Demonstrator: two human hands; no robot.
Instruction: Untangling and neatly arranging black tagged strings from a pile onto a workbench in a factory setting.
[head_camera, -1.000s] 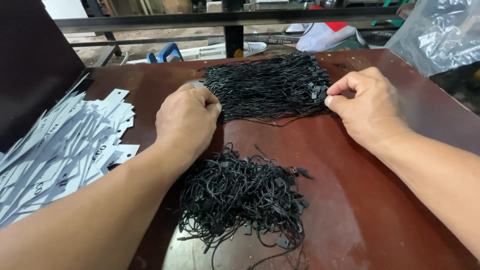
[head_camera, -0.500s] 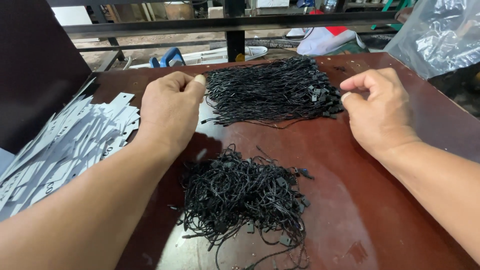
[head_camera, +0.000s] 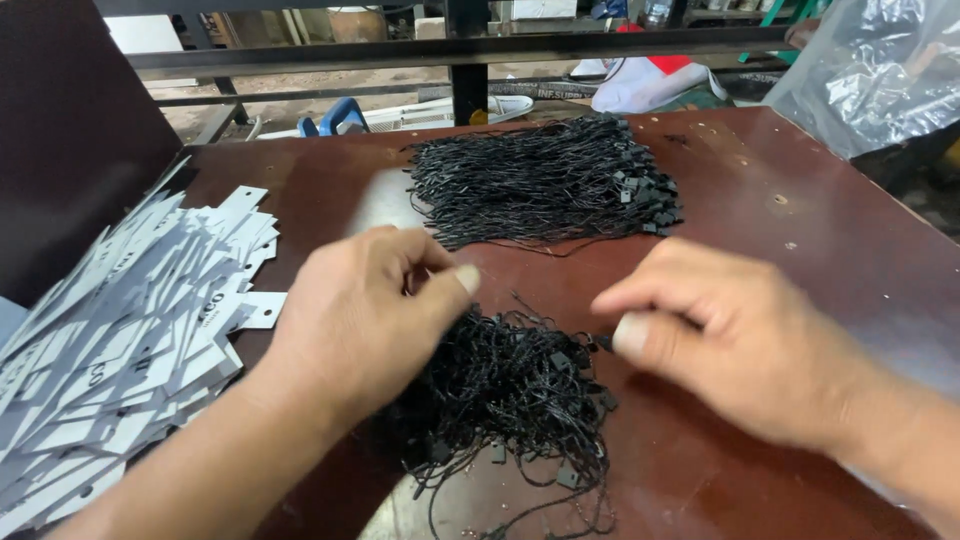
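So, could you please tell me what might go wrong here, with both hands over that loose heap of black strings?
1. The near pile of black strings looks knotted; the left hand and right hand may lift several strands at once.
2. It lies close to the tidier far bundle, so the two could mix.
3. The white paper tags sit by the left forearm and could be swept aside.

The table (head_camera: 800, 230) is dark reddish-brown with a dull sheen. On it, the far bundle of strings (head_camera: 540, 180) is black, as is the tangled near pile of strings (head_camera: 510, 390). At the table's left edge, the paper tags (head_camera: 120, 330) are white with dark print. Beyond the table, a plastic bag (head_camera: 870, 70) is clear and greyish.
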